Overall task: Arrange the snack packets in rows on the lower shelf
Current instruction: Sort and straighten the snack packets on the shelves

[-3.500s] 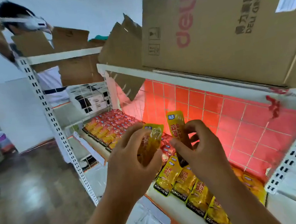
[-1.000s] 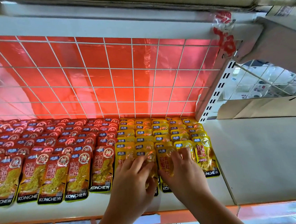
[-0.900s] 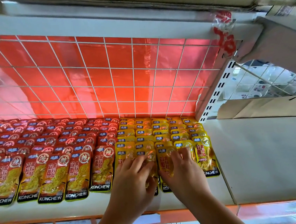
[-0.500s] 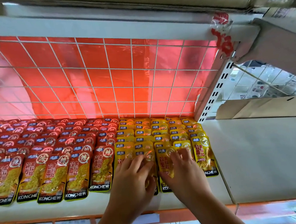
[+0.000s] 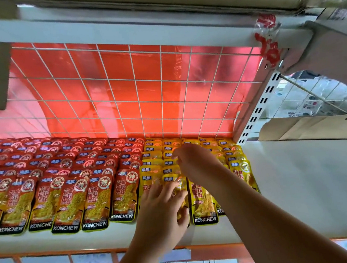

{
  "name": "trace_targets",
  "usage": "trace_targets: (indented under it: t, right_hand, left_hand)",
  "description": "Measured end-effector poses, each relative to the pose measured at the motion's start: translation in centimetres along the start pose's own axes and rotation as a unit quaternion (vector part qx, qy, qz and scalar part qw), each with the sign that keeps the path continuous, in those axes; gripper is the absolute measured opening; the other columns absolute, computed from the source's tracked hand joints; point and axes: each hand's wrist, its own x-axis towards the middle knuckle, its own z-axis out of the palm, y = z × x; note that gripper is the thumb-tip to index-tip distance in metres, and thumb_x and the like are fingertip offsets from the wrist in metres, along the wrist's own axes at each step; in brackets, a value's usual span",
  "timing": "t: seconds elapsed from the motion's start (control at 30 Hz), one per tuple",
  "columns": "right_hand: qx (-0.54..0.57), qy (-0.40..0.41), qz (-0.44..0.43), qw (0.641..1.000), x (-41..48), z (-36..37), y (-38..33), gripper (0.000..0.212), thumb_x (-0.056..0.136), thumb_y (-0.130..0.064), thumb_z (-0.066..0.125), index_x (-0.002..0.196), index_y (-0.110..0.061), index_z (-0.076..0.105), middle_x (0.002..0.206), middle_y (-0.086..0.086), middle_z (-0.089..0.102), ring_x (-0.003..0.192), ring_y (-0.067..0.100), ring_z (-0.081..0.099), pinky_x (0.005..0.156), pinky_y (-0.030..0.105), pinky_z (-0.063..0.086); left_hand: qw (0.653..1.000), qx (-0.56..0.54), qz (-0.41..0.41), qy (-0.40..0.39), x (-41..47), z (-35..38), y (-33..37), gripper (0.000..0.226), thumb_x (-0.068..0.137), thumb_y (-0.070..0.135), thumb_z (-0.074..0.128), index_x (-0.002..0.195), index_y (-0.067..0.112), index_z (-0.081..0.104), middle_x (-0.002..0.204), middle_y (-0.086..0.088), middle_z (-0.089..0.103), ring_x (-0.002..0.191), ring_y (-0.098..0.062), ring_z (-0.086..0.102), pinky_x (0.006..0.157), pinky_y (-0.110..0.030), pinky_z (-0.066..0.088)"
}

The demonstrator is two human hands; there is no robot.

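Note:
Red snack packets [image 5: 67, 184] lie in overlapping rows across the left of the white shelf [image 5: 301, 193]. Yellow snack packets [image 5: 202, 200] fill several rows to their right. My left hand [image 5: 163, 215] rests on the front yellow packets with fingers spread and slightly bent over one packet [image 5: 179, 186]. My right hand [image 5: 194, 159] reaches farther back over the yellow rows; its fingertips touch the packets there and are blurred, so its hold is unclear.
A white wire grid with a red backing [image 5: 133, 92] closes the rear. The upper shelf edge [image 5: 116, 28] hangs overhead with cardboard boxes on it. A flat cardboard piece [image 5: 316, 126] lies on the shelf at the right. An orange front rail [image 5: 52, 252] borders the shelf.
My right hand has moved from the front yellow packets to the rows farther back. My left hand stays on the front packets. The view has shifted slightly closer.

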Motion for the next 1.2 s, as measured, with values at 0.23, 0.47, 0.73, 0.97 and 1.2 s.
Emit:
trace_targets:
  t: [0.23,0.47,0.73,0.97,1.2]
  right_hand:
    - [-0.060,-0.052,-0.003,0.997,1.3,0.9,-0.7,0.029,0.090,-0.001,0.060,0.115,-0.012,0.070,0.110,0.013,0.070,0.100,0.031,0.067,0.086,0.039,0.058]
    - [-0.066,-0.049,0.000,0.997,1.5,1.5,-0.3,0.034,0.088,0.001,0.060,0.120,-0.009,0.066,0.114,0.015,0.069,0.105,0.034,0.066,0.088,0.038,0.056]
    - [0.019,0.028,0.005,0.999,-0.4,0.7,0.7,0.026,0.092,-0.014,0.060,0.117,-0.020,0.067,0.119,0.005,0.064,0.108,0.028,0.063,0.082,0.034,0.053]
    - [0.016,0.153,-0.043,0.987,-8.5,3.2,4.1,0.037,0.079,-0.018,0.081,0.114,-0.023,0.070,0.111,-0.004,0.066,0.101,0.023,0.063,0.079,0.036,0.056]
    - [0.024,0.118,-0.017,0.993,-10.9,6.9,4.9,0.059,0.072,-0.024,0.083,0.127,-0.029,0.060,0.124,-0.008,0.052,0.103,0.024,0.062,0.076,0.038,0.060]
  left_hand:
    - [1.000,-0.009,0.000,0.007,0.0,0.0,0.0,0.037,0.085,0.042,0.065,0.118,0.028,0.071,0.132,0.006,0.059,0.119,-0.029,0.056,0.096,-0.049,0.051]
    - [1.000,-0.008,-0.004,-0.002,0.1,0.0,0.1,0.037,0.084,0.042,0.063,0.119,0.030,0.069,0.133,0.008,0.058,0.119,-0.027,0.054,0.096,-0.048,0.051]
    - [1.000,-0.009,0.000,-0.001,0.1,-0.1,0.1,0.037,0.083,0.041,0.064,0.118,0.030,0.069,0.132,0.008,0.058,0.121,-0.028,0.054,0.095,-0.047,0.051]
    - [1.000,-0.010,0.001,0.004,-0.1,0.1,0.1,0.041,0.081,0.043,0.066,0.120,0.031,0.067,0.134,0.007,0.060,0.127,-0.030,0.054,0.096,-0.049,0.052]
    - [1.000,-0.004,-0.003,-0.019,0.0,-0.1,0.1,0.041,0.083,0.043,0.062,0.122,0.033,0.069,0.138,0.007,0.057,0.128,-0.032,0.050,0.096,-0.050,0.050]
